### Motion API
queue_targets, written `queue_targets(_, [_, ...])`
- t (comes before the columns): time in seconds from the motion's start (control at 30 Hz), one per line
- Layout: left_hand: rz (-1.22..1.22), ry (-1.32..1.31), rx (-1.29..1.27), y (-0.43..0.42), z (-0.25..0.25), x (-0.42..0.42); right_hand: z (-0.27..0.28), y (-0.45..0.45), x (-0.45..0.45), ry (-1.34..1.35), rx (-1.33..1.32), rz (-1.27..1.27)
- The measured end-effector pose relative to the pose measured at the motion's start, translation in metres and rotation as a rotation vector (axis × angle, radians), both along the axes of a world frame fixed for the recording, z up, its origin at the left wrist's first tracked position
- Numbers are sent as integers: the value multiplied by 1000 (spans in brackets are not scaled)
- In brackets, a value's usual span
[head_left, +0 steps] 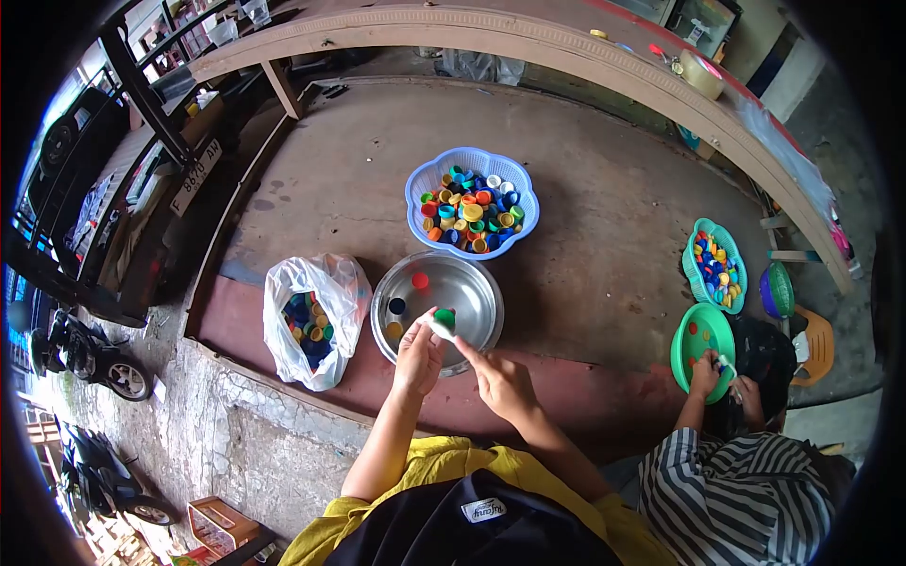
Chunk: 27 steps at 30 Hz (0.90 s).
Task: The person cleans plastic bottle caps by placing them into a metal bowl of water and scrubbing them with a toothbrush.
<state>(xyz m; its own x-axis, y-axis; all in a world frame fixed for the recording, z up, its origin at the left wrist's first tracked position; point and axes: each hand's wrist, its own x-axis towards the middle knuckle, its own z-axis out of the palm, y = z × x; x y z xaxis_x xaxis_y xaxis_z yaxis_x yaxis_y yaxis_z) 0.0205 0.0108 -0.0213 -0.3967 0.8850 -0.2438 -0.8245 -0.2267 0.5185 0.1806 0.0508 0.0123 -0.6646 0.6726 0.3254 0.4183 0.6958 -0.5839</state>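
Note:
In my left hand (417,357), held up over the steel basin, is a green bottle cap (444,319). A small white cloth (441,330) lies against the cap, between my two hands. My right hand (505,385) reaches in from the right with its index finger stretched to the cloth's edge, its other fingers curled. Below them, the steel basin (483,300) holds a few caps, among them a red cap (420,281) and a dark cap (397,306). Just beyond stands a blue scalloped basket (530,209) heaped with colourful caps. A white plastic bag (344,283) of caps sits left of the basin.
At the right, a co-worker in a striped shirt (731,491) works over a green basin (678,351) with a cloth. A turquoise basket (696,280) of caps stands behind it. A wooden rail (453,26) arches across the far side of the brown platform (604,179). Motorbikes (99,358) stand left.

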Motion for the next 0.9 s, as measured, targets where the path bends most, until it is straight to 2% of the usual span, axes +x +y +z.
queue_targets(0.1, [11,61,-25,-2,1,4,1,15,-9,50,-87,-114])
queue_targets(0.2, [-7,85,38,-4,-14,-1,9,5,-8,54,84,60])
queue_targets(0.23, [-13,93,53,-3,-15,-2,7,1,-9,-89,71,81])
queue_targets(0.33, [-13,116,6,-4,-4,0,-7,25,-7,-23,-140,-118])
queue_targets(0.37, [-22,106,-6,-5,3,-1,-15,29,-9,167,7,-106])
queue_targets(0.5, [-101,89,-25,-2,15,-1,18,15,-24,354,-411,-65])
queue_targets(0.6, [-171,100,27,-2,9,1,22,21,-33,386,-373,45])
queue_targets(0.7, [-203,163,14,-1,14,3,26,24,-36,389,-385,45])
queue_targets(0.83, [-248,-1,-6,-5,20,6,23,26,-38,387,-374,12])
queue_targets(0.9, [-225,15,-11,-7,29,11,24,25,-38,387,-376,6])
